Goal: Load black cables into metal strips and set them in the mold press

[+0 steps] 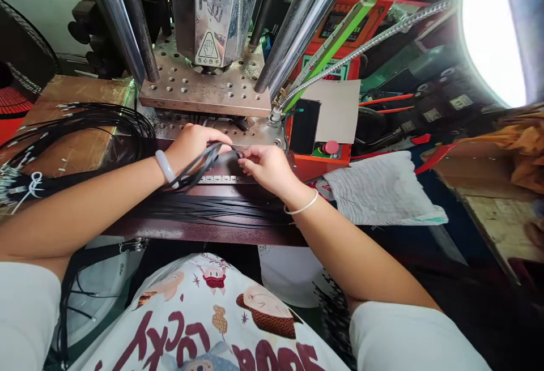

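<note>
Just in front of the press's lower plate, my left hand [195,143] is closed around a looped bundle of thin black cables [203,162], which hangs below its fingers. My right hand [271,170] sits close beside it, thumb and fingertips pinched on the cable end of that bundle. The exact tip is hidden by the fingers. More black cables [212,212] lie lengthwise along the dark bench edge below both hands. Behind the hands stands the press, with a drilled metal plate [204,99] and dark pieces beneath it.
A large tied cable bundle [140,124] rests at left over a cardboard box [80,88]. Steel columns [289,37] flank the press. To the right are a phone [306,127], a red button [330,147], a grey cloth [374,187] and a bright lamp [493,31].
</note>
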Available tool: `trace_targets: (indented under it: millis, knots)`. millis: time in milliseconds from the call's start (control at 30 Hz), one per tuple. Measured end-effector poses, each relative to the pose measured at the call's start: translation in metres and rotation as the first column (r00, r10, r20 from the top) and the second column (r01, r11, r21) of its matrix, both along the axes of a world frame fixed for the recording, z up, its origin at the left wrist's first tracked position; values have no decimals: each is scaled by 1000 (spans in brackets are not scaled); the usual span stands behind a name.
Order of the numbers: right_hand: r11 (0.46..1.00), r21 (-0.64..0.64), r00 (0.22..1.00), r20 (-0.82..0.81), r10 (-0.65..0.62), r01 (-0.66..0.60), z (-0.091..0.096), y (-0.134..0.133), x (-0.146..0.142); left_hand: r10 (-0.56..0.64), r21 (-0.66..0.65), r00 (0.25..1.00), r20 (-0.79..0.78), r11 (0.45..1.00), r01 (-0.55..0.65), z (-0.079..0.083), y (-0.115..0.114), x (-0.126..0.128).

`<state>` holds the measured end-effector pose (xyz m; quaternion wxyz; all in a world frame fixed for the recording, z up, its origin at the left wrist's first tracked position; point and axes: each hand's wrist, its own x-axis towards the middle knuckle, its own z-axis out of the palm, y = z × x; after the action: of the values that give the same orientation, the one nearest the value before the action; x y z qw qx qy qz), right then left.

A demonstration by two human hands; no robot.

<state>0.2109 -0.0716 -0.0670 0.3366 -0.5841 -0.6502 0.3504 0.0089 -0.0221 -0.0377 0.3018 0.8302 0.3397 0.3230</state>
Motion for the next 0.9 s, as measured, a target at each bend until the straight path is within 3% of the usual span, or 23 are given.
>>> trace_targets:
  millis: [133, 233, 367, 533, 600, 767, 900]
  knots:
    - [992, 117, 991, -117, 62, -48, 1, -24, 15, -85, 281, 989, -120, 953, 116, 8, -15, -3]
    - [955, 274, 991, -43, 127, -111, -4, -35, 21, -95, 358, 986, -138, 923, 139, 9, -24, -4]
    - [919, 365, 989, 66, 136, -151, -15, -39, 24, -17, 303, 998, 59, 953, -2, -5, -30, -3]
    - [871, 439, 974, 146, 173, -221, -21, -42, 23, -29, 263, 988, -152, 962, 69, -29, -28, -5]
    - [861, 464, 977, 144, 160, -209, -21, -44, 22, -21, 255, 988, -153, 965, 60, -27, -29, -5]
    - [893, 435, 994, 40, 103, -110, -20, -44, 20, 57, 103, 995, 79, 993, -65, -11, -32, -4]
    - [891, 435, 990, 101, 98, -133, -19, -45, 19, 2, 69, 998, -62, 998, 2, -24, -27, -3]
